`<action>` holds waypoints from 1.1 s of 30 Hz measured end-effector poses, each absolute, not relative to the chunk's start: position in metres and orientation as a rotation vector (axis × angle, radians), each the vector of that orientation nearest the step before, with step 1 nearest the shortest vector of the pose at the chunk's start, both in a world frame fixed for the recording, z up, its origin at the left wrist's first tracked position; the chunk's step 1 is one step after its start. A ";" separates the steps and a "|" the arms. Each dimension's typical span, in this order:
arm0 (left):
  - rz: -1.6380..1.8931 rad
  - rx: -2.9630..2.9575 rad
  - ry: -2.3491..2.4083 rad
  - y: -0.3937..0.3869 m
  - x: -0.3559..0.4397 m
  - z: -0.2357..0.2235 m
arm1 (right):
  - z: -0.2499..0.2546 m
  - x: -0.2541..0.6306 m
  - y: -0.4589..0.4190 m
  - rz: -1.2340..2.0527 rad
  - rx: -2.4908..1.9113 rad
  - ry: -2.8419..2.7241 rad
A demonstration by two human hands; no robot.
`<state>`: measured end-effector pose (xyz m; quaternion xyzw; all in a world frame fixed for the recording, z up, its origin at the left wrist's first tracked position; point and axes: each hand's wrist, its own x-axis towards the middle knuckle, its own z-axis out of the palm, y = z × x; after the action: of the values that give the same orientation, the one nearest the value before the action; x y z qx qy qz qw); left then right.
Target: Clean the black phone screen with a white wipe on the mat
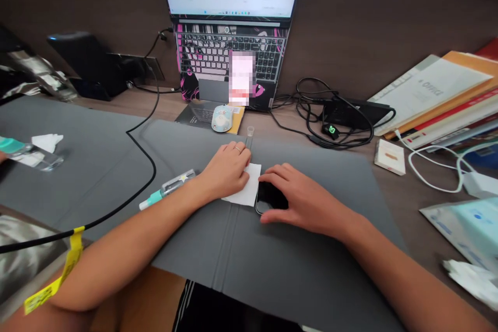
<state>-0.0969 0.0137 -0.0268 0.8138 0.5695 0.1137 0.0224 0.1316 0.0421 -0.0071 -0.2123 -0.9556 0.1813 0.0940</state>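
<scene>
My left hand (227, 168) rests closed on a folded white tissue (249, 192), with a ring on one finger and the fingertips curled down out of sight. A black phone (270, 196) lies screen up, just right of the tissue. My right hand (301, 197) grips the phone, thumb at its near end and fingers at its far end. Beside my left forearm lies a clear spray bottle (177, 182) with a teal neck and white cap. A small clear cap (250, 130) sits just beyond my left hand.
An open laptop (233, 62) stands behind a patterned mouse (222, 118). A black cable (150, 176) crosses the grey mat (311, 264) on the left. Coiled cables (334, 135), a small white box (390, 156) and leaning books (439, 98) are at right. Another person's hand (2, 156) shows far left.
</scene>
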 end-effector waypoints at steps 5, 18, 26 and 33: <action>0.361 2.483 1.804 0.015 -0.093 -0.030 | -0.006 0.131 0.036 0.436 -0.674 -2.888; 0.564 2.464 1.231 -0.006 -0.095 -0.012 | -0.015 0.127 0.035 0.423 -0.658 -2.821; 0.532 2.361 1.128 -0.005 -0.098 -0.017 | -0.014 0.126 0.036 0.537 -0.725 -2.799; 0.522 2.333 1.120 -0.004 -0.100 -0.020 | -0.012 0.126 0.036 0.653 -0.713 -2.758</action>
<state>-0.0998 -0.0037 -0.0196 0.8561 0.4108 0.1915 0.2482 0.1261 0.0355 -0.0115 -0.2424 -0.9381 0.2221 0.1092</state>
